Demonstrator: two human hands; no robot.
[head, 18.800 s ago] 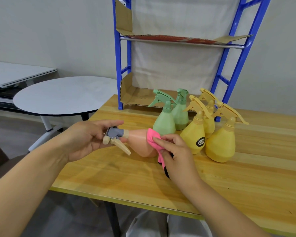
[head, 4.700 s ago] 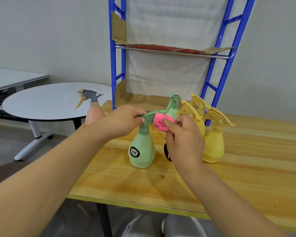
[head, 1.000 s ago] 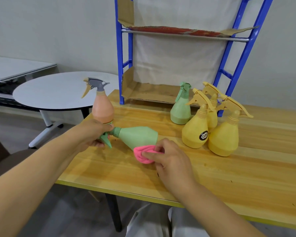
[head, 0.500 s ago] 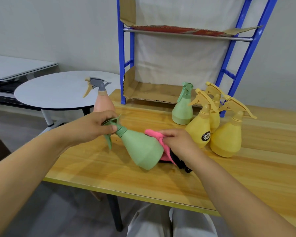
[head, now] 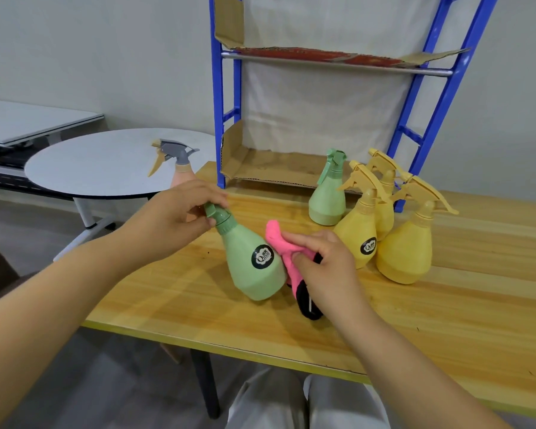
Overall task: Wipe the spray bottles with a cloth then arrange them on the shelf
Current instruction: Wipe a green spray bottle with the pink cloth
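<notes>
While the left hand curls round the neck of the tilted green bottle, held low over the table, the right hand pinches the cloth at the bottle's side

Left hand grips tilted green bottle by neck; right hand presses pink cloth against it.

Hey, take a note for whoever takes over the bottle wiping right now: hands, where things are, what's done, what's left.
Left hand grips the tilted green bottle by its neck. Right hand pinches the pink cloth at its side. Peach bottle, second green bottle and three yellow bottles stand on the table. Shelf holds none. Left: finish wiping, then shelve all six.
</notes>
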